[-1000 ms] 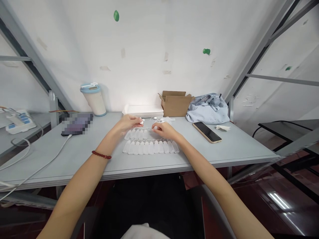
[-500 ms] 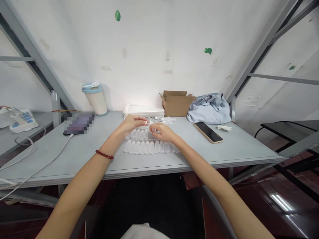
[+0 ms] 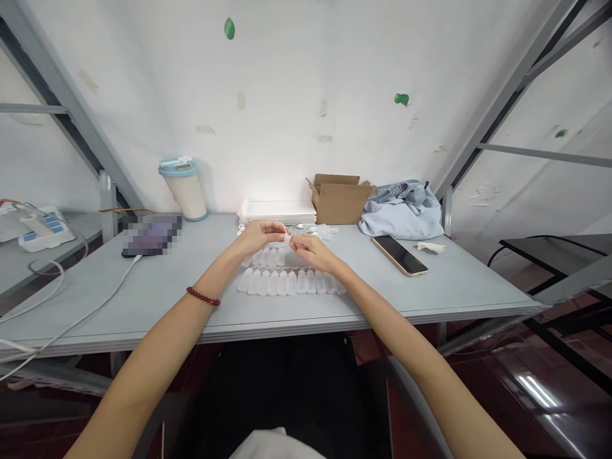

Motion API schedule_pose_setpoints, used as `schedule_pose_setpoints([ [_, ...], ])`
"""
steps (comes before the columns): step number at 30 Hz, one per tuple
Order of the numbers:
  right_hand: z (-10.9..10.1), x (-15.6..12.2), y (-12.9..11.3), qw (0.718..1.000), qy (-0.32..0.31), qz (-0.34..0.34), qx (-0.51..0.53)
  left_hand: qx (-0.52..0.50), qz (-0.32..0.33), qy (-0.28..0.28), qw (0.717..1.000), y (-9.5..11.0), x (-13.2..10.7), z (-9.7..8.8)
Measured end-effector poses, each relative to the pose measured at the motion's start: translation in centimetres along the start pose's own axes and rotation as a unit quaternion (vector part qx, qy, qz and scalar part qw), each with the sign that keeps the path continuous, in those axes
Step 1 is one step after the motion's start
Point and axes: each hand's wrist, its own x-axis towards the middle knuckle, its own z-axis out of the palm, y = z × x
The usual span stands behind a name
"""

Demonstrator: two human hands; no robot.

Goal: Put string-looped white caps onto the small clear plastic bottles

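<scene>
Left hand (image 3: 255, 236), right hand (image 3: 313, 250) lifted, pinching piece (image 3: 287, 237)

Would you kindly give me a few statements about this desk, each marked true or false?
1. The left hand and right hand pinch a small white piece above the rows of clear pieces. True.
2. The phone lies left of both hands. False: it lies right of the right hand, screen up.
3. A red bracelet circles the left wrist. True.
4. The cardboard box is closed. False: its flaps stand open.
5. The cup has a red lid. False: the lid is blue.
</scene>
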Motion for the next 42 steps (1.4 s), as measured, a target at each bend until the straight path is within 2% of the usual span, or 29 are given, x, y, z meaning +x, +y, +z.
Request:
schedule_pose_setpoints([
  [5,-0.2,0.0,-0.7,0.994,0.021,0.042,0.095,-0.023,-0.022,0.014,0.999,-0.3,0.1,-0.3],
  [11,-0.3,0.2,-0.5,0.971,0.041,0.069,0.227,-0.091,-0.089,0.008,0.992,0.1,0.0,-0.1],
  [15,-0.4,0.3,-0.4,0.957,0.056,0.083,0.272,-0.08,-0.151,-0.019,0.985,0.6,-0.2,0.2],
  [17,-0.5,0.3,-0.5,0.948,0.059,0.093,0.297,-0.062,-0.16,-0.031,0.985,0.7,-0.3,0.2],
  [22,-0.7,0.3,-0.6,0.924,0.06,0.139,0.352,-0.015,-0.083,-0.047,0.995,0.4,-0.3,0.0],
  [25,-0.8,0.2,-0.4,0.914,0.062,0.155,0.37,-0.006,-0.04,-0.036,0.999,0.2,-0.3,0.1],
  [27,-0.8,0.2,-0.4,0.908,0.063,0.153,0.384,-0.019,-0.04,-0.026,0.999,0.3,-0.3,0.3],
  [30,-0.9,0.2,-0.5,0.902,0.054,0.149,0.402,-0.037,-0.078,-0.02,0.996,0.5,-0.4,0.7],
  [34,-1.0,0.2,-0.8,0.899,0.042,0.152,0.409,-0.017,-0.11,-0.038,0.993,0.5,-0.3,0.8],
  [42,-1.1,0.1,-0.5,0.89,0.044,0.156,0.427,-0.004,-0.005,-0.054,0.999,0.2,-0.5,0.6],
])
